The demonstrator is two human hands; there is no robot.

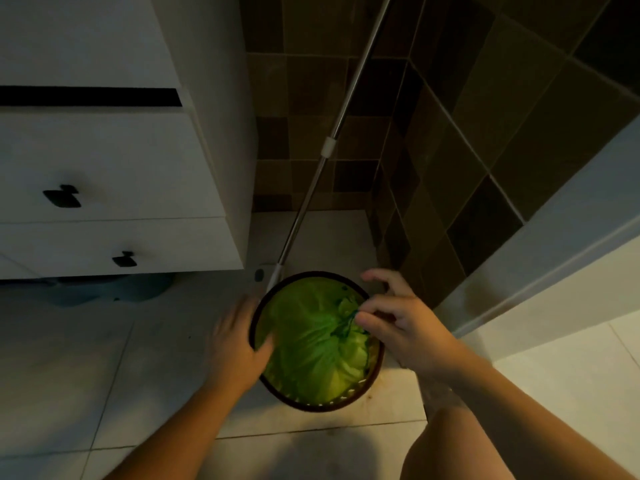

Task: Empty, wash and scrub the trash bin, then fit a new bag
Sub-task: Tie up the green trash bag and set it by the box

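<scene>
A round, dark-rimmed trash bin [317, 405] is seen standing on the pale tiled floor [104, 358], in the corner beside a white drawer cabinet [104, 168] and a dark tiled wall [485, 133]. A mop handle [311, 188] is leant just behind it. The bin is filled by a green bag [308, 341], whose mouth is gathered toward the right side.

The left hand [235, 344] is laid over the left rim, its grip spread and the thumb tucked inside against the bag. The gathered neck is pinched by the fingertips of the right hand [398, 327]; the remaining fingers are held loosely spread.

The thin film is judged soft, crinkly and easily torn, and the load probably light. The bag is best taken by the bunched neck and drawn straight up, while the stiff rim is held down.
</scene>
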